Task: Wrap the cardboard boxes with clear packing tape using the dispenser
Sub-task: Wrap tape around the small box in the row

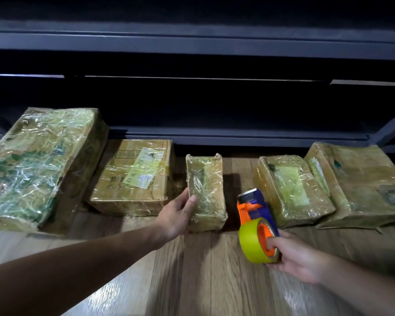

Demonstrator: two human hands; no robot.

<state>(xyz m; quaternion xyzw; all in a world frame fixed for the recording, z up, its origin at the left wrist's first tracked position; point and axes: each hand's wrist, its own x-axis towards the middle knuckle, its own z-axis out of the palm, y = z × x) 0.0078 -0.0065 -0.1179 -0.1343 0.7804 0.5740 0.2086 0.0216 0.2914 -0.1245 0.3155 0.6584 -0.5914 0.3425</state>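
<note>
"How many boxes did you have in front of you?"

"Five cardboard boxes, in one row on the wooden floor. All were under shiny clear tape, with one dark metal shelf behind them. From the left there was the big box, then the labelled box just beside it. The small box stood in the middle. Then came the fourth box and the fifth box, close against each other."

"And your two hands?"

"My left hand gripped the small box, thumb laid on its top face and fingers round its left side. My right hand held the one dispenser, blue and orange, between the small box and the fourth box. My thumb was tucked into the core of its single yellowish tape roll, my fingers curled beneath."

"Did the dispenser touch a box?"

"I couldn't tell."
</note>
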